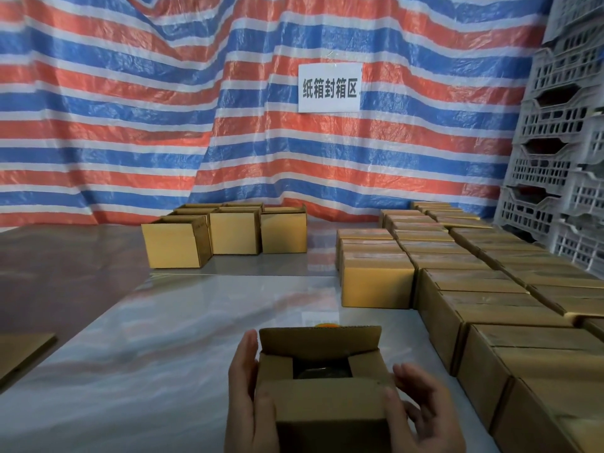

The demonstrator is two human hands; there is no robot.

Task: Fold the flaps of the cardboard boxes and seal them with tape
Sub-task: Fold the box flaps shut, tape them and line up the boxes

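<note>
A small cardboard box (327, 416) is held at bottom centre, just above the glossy table (147, 371); its far flap stands upright, its 2 side flaps are folded inward, and its near flap is tipped towards the camera; a dark item (322, 369), not identifiable, is seen inside through the gap. The left hand (242, 390) is laid flat against the box's left wall, fingers straight and together, nothing gripped. The right hand (421, 413) is set at the box's right side; its thumb is pressed along the near flap's right edge and its fingers are bent round the right wall, so the box is held. An orange object (325, 325) is mostly hidden behind the far flap. A cluster of open boxes (228, 233) is noted at the table's far side, well apart; rows of closed boxes (457, 276) are packed along the right. A flat cardboard piece (23, 351) lies at the left edge. A striped tarpaulin (130, 109) hangs behind, bearing a paper sign (330, 88) reading 纸箱封箱区; grey plastic crates (562, 158) are stacked at far right.
</note>
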